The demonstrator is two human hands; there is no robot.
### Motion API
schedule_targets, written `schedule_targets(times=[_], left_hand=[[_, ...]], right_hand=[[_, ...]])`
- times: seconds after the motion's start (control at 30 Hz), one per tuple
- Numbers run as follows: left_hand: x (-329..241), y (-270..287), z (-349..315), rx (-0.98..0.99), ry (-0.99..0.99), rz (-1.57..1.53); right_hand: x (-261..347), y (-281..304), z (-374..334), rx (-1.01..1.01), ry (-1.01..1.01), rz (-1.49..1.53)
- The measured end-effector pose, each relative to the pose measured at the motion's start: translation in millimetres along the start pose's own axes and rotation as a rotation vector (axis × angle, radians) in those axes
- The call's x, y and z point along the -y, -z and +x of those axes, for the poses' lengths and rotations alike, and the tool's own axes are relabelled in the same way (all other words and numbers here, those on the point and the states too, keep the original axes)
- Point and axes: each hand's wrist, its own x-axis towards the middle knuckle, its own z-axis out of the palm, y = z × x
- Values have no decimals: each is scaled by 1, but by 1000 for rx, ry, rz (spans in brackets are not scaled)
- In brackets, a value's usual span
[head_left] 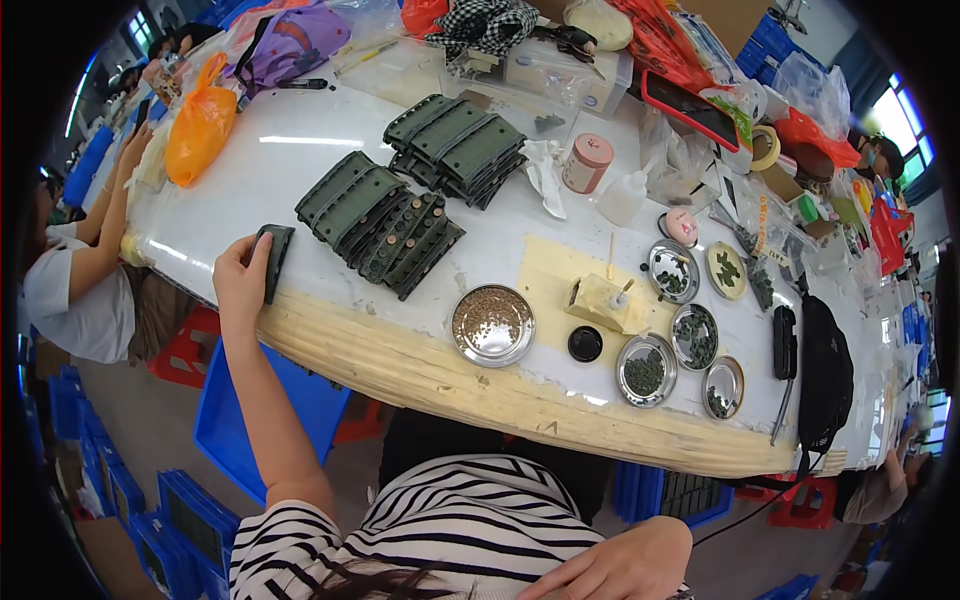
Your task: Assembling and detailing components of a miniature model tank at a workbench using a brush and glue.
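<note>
Held piece: a flat dark-green strip (274,262), long and narrow with a ribbed face, lying at the near-left edge of the bench (300,150).
Left hand (241,280): reaches up over the bench edge, fingers (262,245) curled together over the strip's left side, thumb side hidden beneath.
Right hand (625,565): low at the picture's bottom edge against a striped shirt, away from the bench; partly cut off, so whether its fingers are apart or together cannot be told.
Nearby: fanned stacks of like green strips (385,215) just right of the held one; a round steel dish of small brownish bits (491,324) further right.
Hard to make out: contents of the smaller steel dishes (690,335), dark and tiny.
Surface: white top, worn pale wooden edge, cluttered far side.
Room: blue crates (255,410) on the floor; another person's arms (110,215) at the left.
</note>
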Motion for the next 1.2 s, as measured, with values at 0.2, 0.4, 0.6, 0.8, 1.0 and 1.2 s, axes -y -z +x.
schedule_targets(times=[0.2, 0.4, 0.6, 0.8, 1.0, 1.2], left_hand=[[-64, -21, -31, -243, -328, -21], [-135, -43, -81, 53, -417, -211], [-156, -54, -77, 101, -462, 35], [-154, -53, -79, 126, -450, 104], [-142, -60, -77, -12, -568, -238], [-139, -50, -114, 374, -395, -994]], right_hand=[[4, 4, -6, -61, 43, -48], [-2, 6, -3, -70, 52, -66], [4, 6, -6, -138, 67, -102], [7, 13, -15, -184, 60, -169], [22, 0, -43, -695, -5, -387], [7, -12, -60, -1272, -165, -534]])
